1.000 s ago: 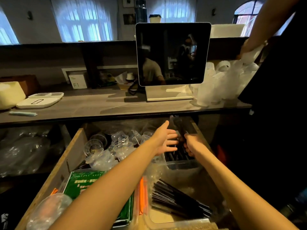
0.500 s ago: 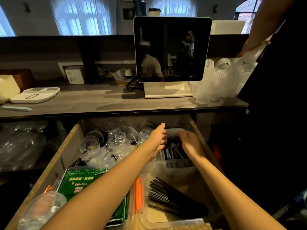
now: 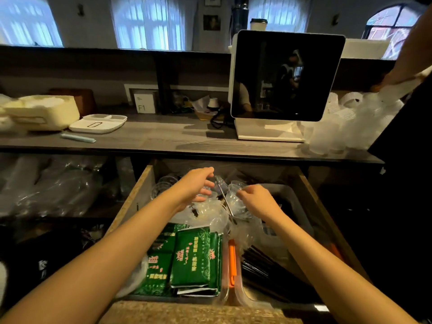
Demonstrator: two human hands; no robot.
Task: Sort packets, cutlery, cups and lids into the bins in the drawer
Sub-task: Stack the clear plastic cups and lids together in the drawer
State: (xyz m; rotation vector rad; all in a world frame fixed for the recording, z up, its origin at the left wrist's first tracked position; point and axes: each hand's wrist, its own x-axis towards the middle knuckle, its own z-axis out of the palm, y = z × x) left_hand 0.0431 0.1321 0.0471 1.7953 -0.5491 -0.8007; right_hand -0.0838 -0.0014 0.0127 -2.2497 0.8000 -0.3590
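The wooden drawer [image 3: 134, 202] stands open under the counter. At its back lies a heap of clear plastic cups and lids [image 3: 210, 211]. My left hand [image 3: 195, 187] reaches into the heap with thumb and fingers curled round a clear cup. My right hand [image 3: 256, 201] pinches the rim of another clear cup [image 3: 233, 198] beside it. Green packets [image 3: 195, 258] fill the front left bin. Black cutlery [image 3: 266, 270] lies in the clear front right bin, with an orange piece [image 3: 232, 258] along its left wall. A grey bin [image 3: 294, 202] sits at the back right.
On the counter [image 3: 163, 139] stand a screen [image 3: 285, 76] and, at the right, a stack of clear cups [image 3: 350, 122] that another person's hand [image 3: 392, 78] touches. White trays [image 3: 98, 122] lie at the left. Bagged plastic ware [image 3: 53, 188] fills the shelf left of the drawer.
Both hands have moved left from the back right cutlery bin to the heap of clear cups. Each has closed its fingers on a cup.
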